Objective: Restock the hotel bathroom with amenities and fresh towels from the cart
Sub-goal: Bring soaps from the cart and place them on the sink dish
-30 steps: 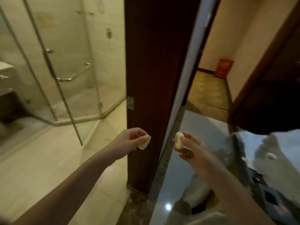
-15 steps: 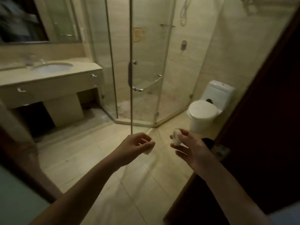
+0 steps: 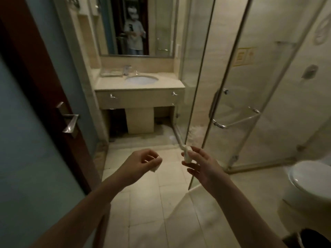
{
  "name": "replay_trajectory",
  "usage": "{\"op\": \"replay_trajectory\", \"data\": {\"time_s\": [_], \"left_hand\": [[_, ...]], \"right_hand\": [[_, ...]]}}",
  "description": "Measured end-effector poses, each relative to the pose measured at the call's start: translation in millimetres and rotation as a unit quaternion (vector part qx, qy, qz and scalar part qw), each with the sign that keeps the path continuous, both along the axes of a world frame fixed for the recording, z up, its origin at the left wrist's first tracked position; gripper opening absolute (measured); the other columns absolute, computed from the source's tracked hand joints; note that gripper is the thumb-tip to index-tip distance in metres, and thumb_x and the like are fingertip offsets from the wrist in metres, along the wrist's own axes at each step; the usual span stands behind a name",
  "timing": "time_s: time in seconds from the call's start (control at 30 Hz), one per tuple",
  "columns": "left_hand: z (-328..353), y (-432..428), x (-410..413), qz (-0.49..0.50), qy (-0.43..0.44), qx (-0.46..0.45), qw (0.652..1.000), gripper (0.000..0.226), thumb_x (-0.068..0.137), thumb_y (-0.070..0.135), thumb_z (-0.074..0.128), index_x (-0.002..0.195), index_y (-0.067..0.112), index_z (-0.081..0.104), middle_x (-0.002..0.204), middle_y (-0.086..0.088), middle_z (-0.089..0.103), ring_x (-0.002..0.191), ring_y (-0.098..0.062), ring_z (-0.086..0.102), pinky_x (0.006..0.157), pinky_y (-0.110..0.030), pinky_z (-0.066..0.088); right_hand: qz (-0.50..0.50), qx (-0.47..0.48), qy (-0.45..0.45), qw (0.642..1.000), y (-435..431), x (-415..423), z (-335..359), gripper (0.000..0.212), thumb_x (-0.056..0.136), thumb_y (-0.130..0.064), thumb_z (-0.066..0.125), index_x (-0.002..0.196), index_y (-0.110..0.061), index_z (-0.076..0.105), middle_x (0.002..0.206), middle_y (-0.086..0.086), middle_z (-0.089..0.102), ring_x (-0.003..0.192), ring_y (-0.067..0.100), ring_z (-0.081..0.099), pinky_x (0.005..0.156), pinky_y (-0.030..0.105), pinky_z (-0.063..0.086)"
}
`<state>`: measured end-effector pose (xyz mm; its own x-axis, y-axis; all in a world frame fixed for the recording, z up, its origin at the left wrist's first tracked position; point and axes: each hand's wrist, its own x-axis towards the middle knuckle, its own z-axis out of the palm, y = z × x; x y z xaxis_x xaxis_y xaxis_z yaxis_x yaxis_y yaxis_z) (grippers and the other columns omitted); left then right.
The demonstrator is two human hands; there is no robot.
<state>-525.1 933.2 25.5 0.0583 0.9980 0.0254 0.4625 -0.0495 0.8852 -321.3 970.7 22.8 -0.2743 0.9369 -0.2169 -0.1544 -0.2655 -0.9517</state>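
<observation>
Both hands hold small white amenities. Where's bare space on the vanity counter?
Beige stone vanity counter: bare patch right of the oval white basin, up to the clear shower glass panel; also the front-left corner. Crowded at the back left: a clear tray, the chrome tap and what looks like a glass sit together.

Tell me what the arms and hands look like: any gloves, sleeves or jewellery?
The left hand and right hand are bare: no gloves, no rings or watch that I can see. Both forearms are uncovered down to the frame edge, so no sleeves show. Dim light may hide small details.
</observation>
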Motion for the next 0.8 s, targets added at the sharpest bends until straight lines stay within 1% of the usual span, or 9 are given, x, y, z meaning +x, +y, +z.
{"op": "replay_trajectory", "data": {"time_s": [0.07, 0.13, 0.2, 0.27, 0.33, 0.43, 0.6, 0.7, 0.8], "left_hand": [[-1, 14, -5, 0.034, -0.004, 0.008, 0.999, 0.007, 0.085, 0.032, 0.058, 0.087, 0.026, 0.057, 0.086, 0.005, 0.063, 0.067, 0.006, 0.061, 0.055, -0.008, 0.045], [-5, 28, -13, 0.063, -0.007, 0.011, 0.998, 0.003, 0.087, 0.029, 0.058, 0.087, 0.026, 0.058, 0.086, 0.003, 0.063, 0.067, 0.009, 0.060, 0.056, -0.008, 0.046], [-8, 42, -21, 0.080, -0.016, 0.003, 0.997, 0.001, 0.088, 0.027, 0.057, 0.088, 0.026, 0.057, 0.087, 0.002, 0.063, 0.068, 0.005, 0.061, 0.057, -0.008, 0.046], [-10, 60, -30, 0.091, -0.014, -0.006, 0.996, 0.001, 0.089, 0.027, 0.055, 0.090, 0.027, 0.055, 0.089, 0.003, 0.062, 0.071, -0.002, 0.061, 0.059, -0.009, 0.046], [-10, 82, -42, 0.111, -0.012, -0.010, 0.994, 0.003, 0.090, 0.030, 0.054, 0.092, 0.029, 0.055, 0.091, 0.005, 0.061, 0.078, -0.004, 0.059, 0.059, -0.011, 0.046], [-9, 121, -63, 0.132, -0.021, 0.001, 0.991, 0.014, 0.085, 0.039, 0.054, 0.095, 0.029, 0.056, 0.093, 0.005, 0.062, 0.083, -0.006, 0.060, 0.064, -0.015, 0.044], [-1, 200, -117, 0.146, -0.036, 0.034, 0.988, 0.011, 0.084, 0.039, 0.055, 0.092, 0.031, 0.056, 0.094, 0.007, 0.061, 0.087, -0.007, 0.058, 0.072, -0.017, 0.046], [12, 253, -163, 0.164, -0.033, 0.058, 0.984, 0.005, 0.088, 0.028, 0.056, 0.092, 0.026, 0.058, 0.091, 0.007, 0.061, 0.084, -0.003, 0.058, 0.067, -0.010, 0.048], [22, 306, -202, 0.162, -0.017, 0.057, 0.985, 0.006, 0.089, 0.025, 0.056, 0.094, 0.022, 0.059, 0.090, 0.007, 0.062, 0.081, 0.000, 0.057, 0.064, -0.006, 0.047]], "right_hand": [[0.020, -0.019, 0.026, 0.999, 27, -7, 0, 0.022, 0.091, -0.023, 0.056, 0.112, -0.018, 0.059, 0.104, 0.005, 0.065, 0.090, 0.019, 0.061, 0.077, 0.028, 0.045], [0.039, -0.038, 0.051, 0.997, 50, -17, 0, 0.029, 0.092, -0.024, 0.056, 0.119, -0.015, 0.056, 0.104, 0.004, 0.066, 0.092, 0.020, 0.062, 0.078, 0.028, 0.045], [0.062, -0.047, 0.052, 0.996, 70, -27, -2, 0.031, 0.092, -0.024, 0.056, 0.121, -0.014, 0.055, 0.108, 0.006, 0.065, 0.095, 0.021, 0.062, 0.076, 0.029, 0.046], [0.078, -0.056, 0.051, 0.994, 92, -38, -3, 0.025, 0.091, -0.023, 0.057, 0.116, -0.017, 0.056, 0.110, 0.007, 0.064, 0.096, 0.023, 0.062, 0.074, 0.029, 0.045], [0.083, -0.066, 0.051, 0.993, 119, -48, -5, 0.021, 0.091, -0.021, 0.056, 0.112, -0.018, 0.057, 0.109, 0.008, 0.064, 0.095, 0.023, 0.061, 0.072, 0.029, 0.045], [0.088, -0.063, 0.057, 0.992, 163, -66, -8, 0.019, 0.091, -0.021, 0.055, 0.110, -0.016, 0.059, 0.105, 0.007, 0.065, 0.091, 0.023, 0.061, 0.070, 0.028, 0.045], [0.085, -0.052, 0.049, 0.994, 252, -117, -10, 0.030, 0.091, -0.022, 0.057, 0.119, -0.012, 0.057, 0.109, 0.010, 0.062, 0.092, 0.025, 0.061, 0.069, 0.027, 0.047], [0.075, -0.056, 0.047, 0.995, 311, -154, -9, 0.032, 0.090, -0.022, 0.057, 0.120, -0.013, 0.056, 0.115, 0.012, 0.060, 0.097, 0.027, 0.060, 0.071, 0.028, 0.047], [0.070, -0.055, 0.049, 0.995, 364, -187, -8, 0.032, 0.090, -0.021, 0.057, 0.121, -0.013, 0.056, 0.111, 0.011, 0.061, 0.094, 0.025, 0.060, 0.071, 0.028, 0.046]]}}
